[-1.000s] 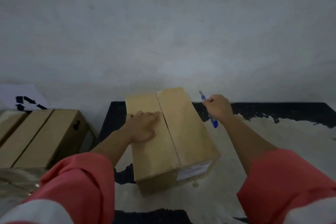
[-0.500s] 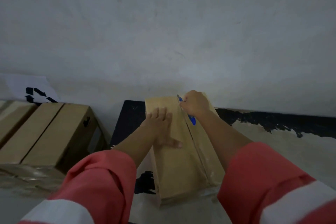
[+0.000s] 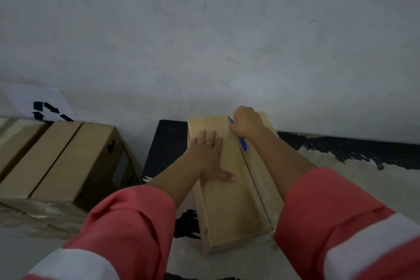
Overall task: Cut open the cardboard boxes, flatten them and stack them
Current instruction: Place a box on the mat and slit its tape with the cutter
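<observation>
Cut start: slim blue-handled utility knife (image 3: 242,143) now at far end of taped seam (image 3: 254,184).
R hand (image 3: 246,123) fisted round it, off to the side 1 s ago; tip now on long tan cardboard box (image 3: 227,207) beneath. L hand (image 3: 210,154) flat, fingers spread, pressing flap just left of blade. Slit prob. abt to start; nothing flattened. No legible text; black recycling arrows on white sheet (image 3: 43,107) far left.

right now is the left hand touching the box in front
Touching. The head view shows the left hand lying flat on top of the box, palm and straight fingers pressed on the cardboard with no gap.
</observation>
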